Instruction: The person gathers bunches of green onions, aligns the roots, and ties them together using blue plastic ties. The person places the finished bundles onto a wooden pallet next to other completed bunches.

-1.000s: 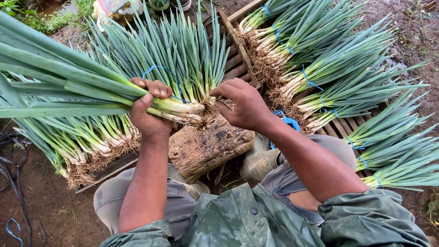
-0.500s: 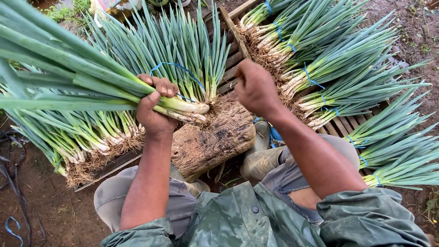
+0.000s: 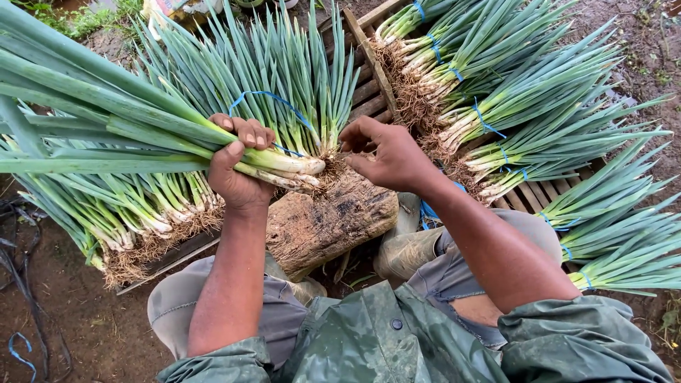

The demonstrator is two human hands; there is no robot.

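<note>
My left hand (image 3: pixel 237 167) grips a thick bunch of green onions (image 3: pixel 128 128) just above the white bases, leaves running off to the upper left. A blue string (image 3: pixel 273 99) loops up from the bunch. My right hand (image 3: pixel 386 156) is at the rooty ends of the bunch, fingertips pinched near the string's end; I cannot tell whether it holds the string. The bunch's roots rest over a wooden log block (image 3: pixel 330 216) between my knees.
Tied bunches of green onions (image 3: pixel 496 113) with blue ties lie on a wooden pallet (image 3: pixel 369 64) to the right and behind. Another row of green onions (image 3: pixel 135 220) lies at the left. Muddy ground (image 3: pixel 78 319) surrounds it, with dark cords (image 3: pixel 18 241) at far left.
My right hand rose up and back half a second ago, then came down again to the roots of the bunch. The blue string loop has lifted higher. My left hand keeps its grip.
</note>
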